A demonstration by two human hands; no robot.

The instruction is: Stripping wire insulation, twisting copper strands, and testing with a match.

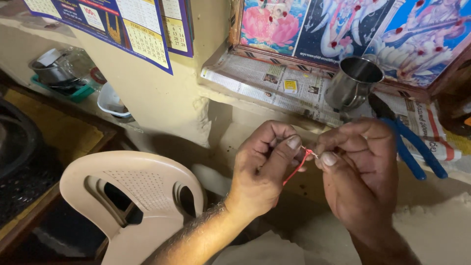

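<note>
Fingers of left hand and right hand, knuckles up, pinch red wire between them

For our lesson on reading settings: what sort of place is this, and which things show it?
Probably a room in a home: a framed religious picture and steel cup on a newspaper-lined ledge, a wall calendar, and a plastic chair.
</note>
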